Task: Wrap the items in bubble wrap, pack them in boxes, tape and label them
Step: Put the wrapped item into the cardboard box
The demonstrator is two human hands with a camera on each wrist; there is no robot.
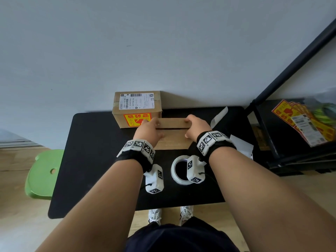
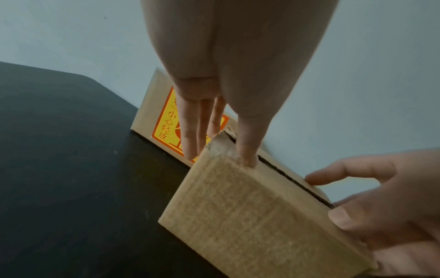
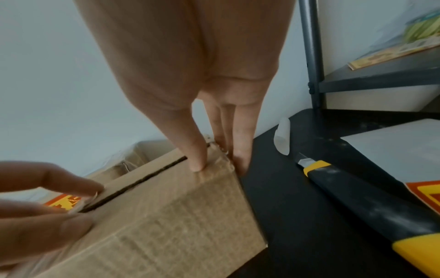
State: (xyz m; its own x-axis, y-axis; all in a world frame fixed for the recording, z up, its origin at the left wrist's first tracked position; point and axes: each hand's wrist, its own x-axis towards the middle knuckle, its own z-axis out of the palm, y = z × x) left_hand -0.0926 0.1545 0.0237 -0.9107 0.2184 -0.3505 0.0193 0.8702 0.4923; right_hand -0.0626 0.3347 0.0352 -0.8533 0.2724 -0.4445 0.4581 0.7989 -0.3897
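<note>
A plain cardboard box lies on the black table, its top flaps meeting along a dark open seam. My left hand grips its left end, thumb on top by the seam and fingers down the end face. My right hand grips the right end the same way, with thumb on top and fingers down that side. A sealed box with a shipping label and a red-and-yellow fragile sticker stands just behind, against the wall. A roll of clear tape lies near me, partly behind my right wrist camera.
A yellow-and-black utility knife lies to the right of the box, beside white sheets and a curled label backing. A black shelf at the right holds fragile stickers. A green stool stands left of the table.
</note>
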